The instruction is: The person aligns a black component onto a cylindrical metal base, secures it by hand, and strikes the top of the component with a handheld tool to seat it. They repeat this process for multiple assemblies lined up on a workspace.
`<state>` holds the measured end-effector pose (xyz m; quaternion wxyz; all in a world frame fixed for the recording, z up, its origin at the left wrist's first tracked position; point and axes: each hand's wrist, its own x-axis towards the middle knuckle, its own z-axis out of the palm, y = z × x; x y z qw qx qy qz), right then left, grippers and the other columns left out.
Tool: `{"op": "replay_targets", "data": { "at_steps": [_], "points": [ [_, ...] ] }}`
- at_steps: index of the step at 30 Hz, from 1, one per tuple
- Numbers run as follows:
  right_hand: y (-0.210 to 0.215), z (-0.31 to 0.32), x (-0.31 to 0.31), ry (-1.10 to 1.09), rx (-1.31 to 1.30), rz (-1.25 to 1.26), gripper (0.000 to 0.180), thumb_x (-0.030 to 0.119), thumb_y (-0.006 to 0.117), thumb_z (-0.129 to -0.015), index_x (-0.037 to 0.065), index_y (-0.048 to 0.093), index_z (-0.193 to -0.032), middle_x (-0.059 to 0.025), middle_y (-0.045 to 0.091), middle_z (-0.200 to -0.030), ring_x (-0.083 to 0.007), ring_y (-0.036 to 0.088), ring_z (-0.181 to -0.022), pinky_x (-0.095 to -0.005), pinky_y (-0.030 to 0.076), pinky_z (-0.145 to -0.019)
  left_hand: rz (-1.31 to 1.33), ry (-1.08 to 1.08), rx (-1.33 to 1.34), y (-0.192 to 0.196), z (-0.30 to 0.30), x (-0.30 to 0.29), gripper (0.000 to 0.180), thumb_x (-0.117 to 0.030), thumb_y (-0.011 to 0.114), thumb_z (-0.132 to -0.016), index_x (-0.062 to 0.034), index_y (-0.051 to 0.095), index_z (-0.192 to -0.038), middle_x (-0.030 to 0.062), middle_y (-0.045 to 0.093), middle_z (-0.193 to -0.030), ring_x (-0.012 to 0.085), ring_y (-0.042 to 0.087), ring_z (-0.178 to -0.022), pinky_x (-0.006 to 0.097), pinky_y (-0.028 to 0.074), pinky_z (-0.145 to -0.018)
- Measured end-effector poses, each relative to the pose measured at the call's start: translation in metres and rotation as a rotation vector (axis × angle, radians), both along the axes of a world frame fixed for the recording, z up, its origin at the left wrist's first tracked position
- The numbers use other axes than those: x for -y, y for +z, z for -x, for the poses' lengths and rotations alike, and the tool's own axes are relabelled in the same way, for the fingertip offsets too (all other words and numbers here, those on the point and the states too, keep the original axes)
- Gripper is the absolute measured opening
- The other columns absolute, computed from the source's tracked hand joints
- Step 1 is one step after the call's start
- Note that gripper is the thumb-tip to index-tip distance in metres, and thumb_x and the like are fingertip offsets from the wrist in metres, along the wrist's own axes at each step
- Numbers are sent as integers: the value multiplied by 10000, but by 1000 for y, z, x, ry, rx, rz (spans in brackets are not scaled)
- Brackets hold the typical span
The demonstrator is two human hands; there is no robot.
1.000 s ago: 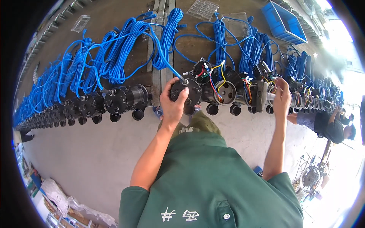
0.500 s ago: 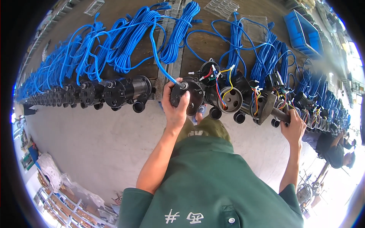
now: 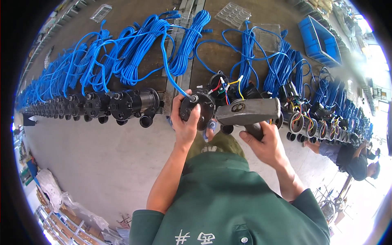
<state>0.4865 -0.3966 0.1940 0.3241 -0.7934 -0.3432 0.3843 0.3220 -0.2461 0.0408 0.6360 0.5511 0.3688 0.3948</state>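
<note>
Hammer head [image 3: 255, 116]: dull grey, paler striking face [image 3: 279, 108]. Hammer handle [image 3: 256, 131]: darker grey. Round cap [image 3: 207, 108]: black. Cylinders [image 3: 119, 107] at left: black, nearest one partly silvery grey. Coiled cables [image 3: 141, 53]: bright blue. Thin wires [image 3: 241, 86]: red, yellow, blue. Crate [image 3: 309, 42]: blue. Tabletop [image 3: 208, 51]: brown. Shirt [image 3: 228, 196]: plain dark green, white marks [image 3: 206, 238], white button [image 3: 244, 240]. Trousers [image 3: 222, 148]: olive green. Floor [image 3: 110, 163]: pale grey.

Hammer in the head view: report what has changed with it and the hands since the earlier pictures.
The right hand has moved left, carrying the hammer toward the black round cover. The hammer's head has turned to lie crosswise, one end close beside the cover; whether they touch, I cannot tell. The left hand stays on the cover, with the blue cable still attached.
</note>
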Motion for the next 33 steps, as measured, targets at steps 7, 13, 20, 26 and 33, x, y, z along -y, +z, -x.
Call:
{"op": "replay_targets", "data": {
  "at_steps": [7,13,20,26,33],
  "points": [
    [-27,15,-10,244,462,-107,272,176,717,-932,9,539,-1052,-211,654,-726,-467,664,-689,-494,515,-570,52,15,64,-9,0,1,403,-58,733,-881,7,585,-1251,71,613,-1148,128,605,-1023,272,509,-899],
    [27,18,-23,131,283,-47,214,171,713,-958,-14,652,-1046,-174,665,-697,-287,655,-584,-377,487,-577,-309,74,-54,-16,3,-3,605,-58,775,-863,13,500,-1397,96,569,-1308,195,589,-1159,338,476,-1024],
    [17,55,-46,462,600,-513,292,191,776,-889,41,698,-1126,-205,718,-882,-437,686,-777,-469,568,-718,-589,-70,-163,-39,9,-9,1061,-261,994,-508,-64,481,-1415,185,577,-1332,414,552,-1225,491,472,-1045],
    [18,54,-46,375,338,29,226,223,740,-943,8,673,-942,-134,634,-640,-219,629,-564,-364,468,-558,-427,-89,-92,-26,22,-8,1029,-291,989,-486,-76,506,-1368,174,606,-1287,403,593,-1180,481,486,-1020],
    [-21,34,-7,139,583,-154,316,187,684,-986,-18,585,-1205,-229,695,-873,-353,712,-763,-388,556,-707,-456,-92,-101,-15,12,-11,945,-293,973,-557,-61,510,-1347,185,600,-1280,405,589,-1176,481,487,-1016]
  ]
}}
